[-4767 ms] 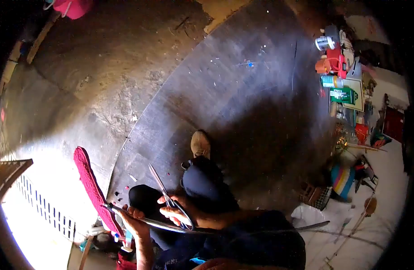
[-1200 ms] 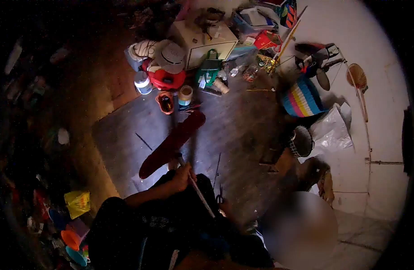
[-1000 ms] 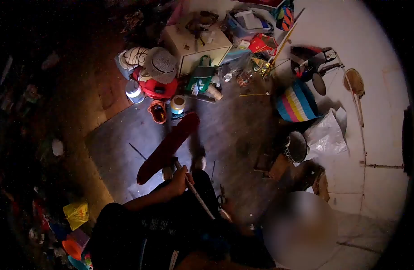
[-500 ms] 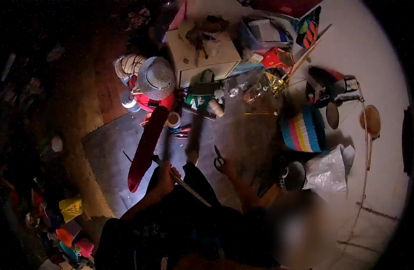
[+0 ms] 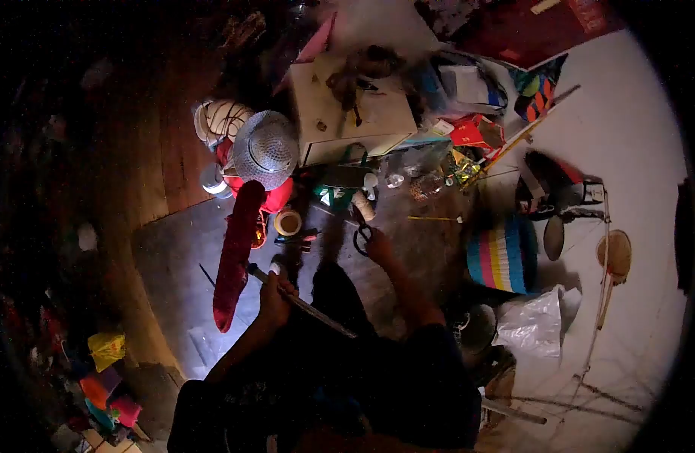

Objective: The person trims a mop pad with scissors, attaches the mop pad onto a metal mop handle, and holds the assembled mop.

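Note:
My left hand [image 5: 274,300] is closed around a pale stick [image 5: 317,312] that slants across my lap. The far end of the stick meets the middle of a long dark red fuzzy strip [image 5: 238,260], like a mop head; I cannot tell how they are joined. Farther right, my right hand [image 5: 379,248] is closed on black-handled scissors [image 5: 362,240], held over the floor. Just beyond them is a beige spool-like roll [image 5: 363,205]. A roll of tape [image 5: 288,223] stands near the red strip, beside small dark and red items [image 5: 306,240].
A grey woven hat [image 5: 266,149] sits ahead left, near a white cabinet [image 5: 355,113]. On the right are a striped basket [image 5: 502,255] and a white plastic bag [image 5: 532,321]. A yellow stick [image 5: 434,219] lies on the floor [image 5: 408,279]. Colourful pieces [image 5: 106,396] are at lower left.
My right hand has moved forward with the scissors, toward the beige roll. My left hand still grips the stick, and the red strip has turned slightly more upright. The view has shifted a little.

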Tool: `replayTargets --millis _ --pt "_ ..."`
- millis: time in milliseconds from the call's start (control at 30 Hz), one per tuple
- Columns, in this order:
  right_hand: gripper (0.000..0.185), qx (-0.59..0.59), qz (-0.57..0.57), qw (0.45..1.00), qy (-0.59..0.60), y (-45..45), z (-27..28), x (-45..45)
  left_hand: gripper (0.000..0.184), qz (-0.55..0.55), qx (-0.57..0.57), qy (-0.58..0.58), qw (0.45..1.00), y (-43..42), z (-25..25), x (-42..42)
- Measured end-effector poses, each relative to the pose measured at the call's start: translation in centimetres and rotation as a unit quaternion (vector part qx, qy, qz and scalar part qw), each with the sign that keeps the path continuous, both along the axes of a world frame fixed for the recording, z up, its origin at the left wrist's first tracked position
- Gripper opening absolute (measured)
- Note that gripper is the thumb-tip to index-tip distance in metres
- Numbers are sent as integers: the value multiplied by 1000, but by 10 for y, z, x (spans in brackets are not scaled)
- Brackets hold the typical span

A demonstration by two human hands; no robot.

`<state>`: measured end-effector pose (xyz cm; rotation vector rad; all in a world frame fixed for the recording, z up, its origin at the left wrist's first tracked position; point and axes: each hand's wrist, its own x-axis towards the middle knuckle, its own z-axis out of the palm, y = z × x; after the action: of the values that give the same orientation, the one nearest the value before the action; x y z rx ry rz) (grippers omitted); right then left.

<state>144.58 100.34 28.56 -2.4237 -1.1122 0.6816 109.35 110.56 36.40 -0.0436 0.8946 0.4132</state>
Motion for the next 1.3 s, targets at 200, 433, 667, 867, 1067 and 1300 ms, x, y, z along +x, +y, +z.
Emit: replayTargets --millis 200,433,667,867,1067,1300 --pt "41 106 94 989 -52 109 58 66 33 77 41 142 986 19 45 50" --pt "41 45 93 995 14 224 -28 178 37 107 12 265 958 3 48 164" --pt "54 60 209 975 -50 313 -68 229 32 297 -81 48 950 -74 -37 201" --pt "49 134 213 962 -108 356 -122 248 36 277 -159 213 923 -55 2 239" --pt "42 111 257 925 -257 369 -164 250 38 331 -200 208 898 -32 20 256" --pt "35 149 349 872 -308 383 -138 244 28 321 -228 333 857 -29 41 255"
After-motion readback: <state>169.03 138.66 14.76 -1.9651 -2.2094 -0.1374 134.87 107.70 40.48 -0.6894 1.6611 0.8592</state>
